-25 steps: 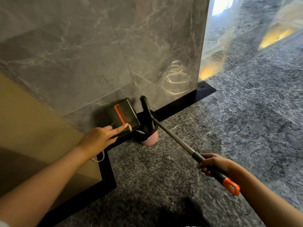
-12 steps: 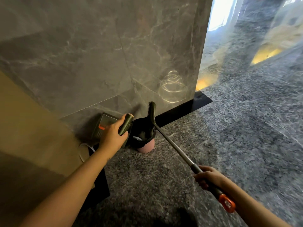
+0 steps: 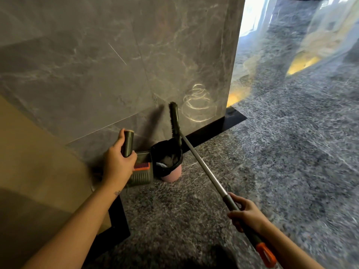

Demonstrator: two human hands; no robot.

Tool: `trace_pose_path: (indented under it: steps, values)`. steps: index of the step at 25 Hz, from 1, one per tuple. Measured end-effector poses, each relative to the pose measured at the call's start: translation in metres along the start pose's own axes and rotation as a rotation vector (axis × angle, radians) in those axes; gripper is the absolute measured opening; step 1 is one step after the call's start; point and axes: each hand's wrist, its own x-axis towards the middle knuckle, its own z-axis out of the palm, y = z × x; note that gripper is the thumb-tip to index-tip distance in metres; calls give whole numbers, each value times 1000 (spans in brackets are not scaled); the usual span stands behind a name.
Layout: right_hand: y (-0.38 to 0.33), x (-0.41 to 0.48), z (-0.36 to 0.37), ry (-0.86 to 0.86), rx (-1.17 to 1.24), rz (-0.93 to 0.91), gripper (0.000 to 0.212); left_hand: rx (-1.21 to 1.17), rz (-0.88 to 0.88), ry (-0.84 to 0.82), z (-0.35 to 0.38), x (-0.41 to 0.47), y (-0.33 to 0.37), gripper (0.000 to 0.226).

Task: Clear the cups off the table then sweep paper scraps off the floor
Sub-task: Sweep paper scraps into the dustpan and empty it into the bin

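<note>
Olive-green plastic and orange trim marked both cleaning tools. The dustpan [image 3: 141, 176] hung low beside a small bin [image 3: 172, 174], its ribbed pan near the floor [image 3: 272, 152] and a toothed orange comb strip [image 3: 141, 166] running across it. The left hand [image 3: 118, 164] had its fingers curled round the dustpan's stubby cylindrical handle [image 3: 127, 142], which stood nearly upright above the pan.

The broom [image 3: 204, 167] rose the other way: its narrow head [image 3: 174, 121], fringed with dark bristles, pointed up against the grey marble wall [image 3: 116, 65], its lower end at the bin's rim. A silver metal shaft ran diagonally down to the right hand [image 3: 246, 214], which gripped the dark sleeve where the shaft ended. Below that hand the grip finished in an orange hanging loop [image 3: 266, 254].

The bin was pink, lined with a black bag holding pale crumpled material, and stood on the speckled grey floor at the foot of the wall, by a black skirting [image 3: 213, 127].
</note>
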Motion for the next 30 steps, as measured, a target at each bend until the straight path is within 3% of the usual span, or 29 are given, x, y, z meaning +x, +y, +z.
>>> trace_pose_path:
  steps: [5,12,22,30]
  values:
    - [-23,-5,-5,91,101,-124,73,-30,143,19,-7,7,49,71]
    - [-35,-46,-61,279,191,-199,71,-77,362,-165,63,10,126,73]
    - [22,-107,-259,629,500,-147,70,-207,574,-540,307,-63,262,66]
    - [94,-175,-467,778,850,-20,65,-206,640,-1020,531,-187,385,73]
